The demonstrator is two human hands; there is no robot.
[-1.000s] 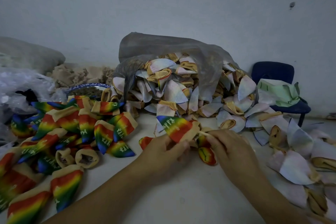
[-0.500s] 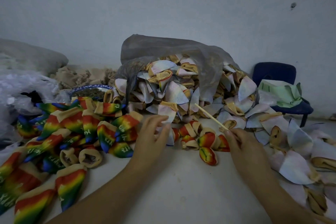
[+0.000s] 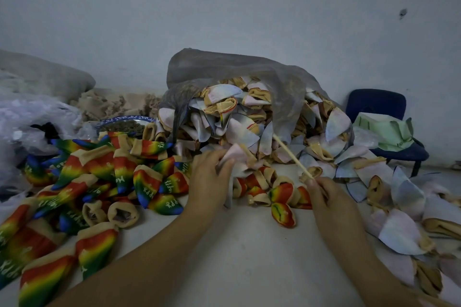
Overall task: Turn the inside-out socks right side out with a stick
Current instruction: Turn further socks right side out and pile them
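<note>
Pale inside-out sock [image 3: 235, 157] is up now, pinched by the left hand [image 3: 212, 177], which was reaching bare-fingered half a second ago. The right hand [image 3: 326, 197] still pinches the stick [image 3: 291, 154], which slants just right of the sock.

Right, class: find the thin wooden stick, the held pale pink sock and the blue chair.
Thin wooden stick [image 3: 291, 156]: head view, mid-shaft.
Pale pink sock [image 3: 234, 153]: head view, upper pink fabric.
Blue chair [image 3: 374, 104]: head view, backrest.

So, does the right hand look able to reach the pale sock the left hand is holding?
Probably yes. The right hand, gripping the stick, is close beside the pale sock that the left hand holds up; only low rainbow socks lie between them.
</note>
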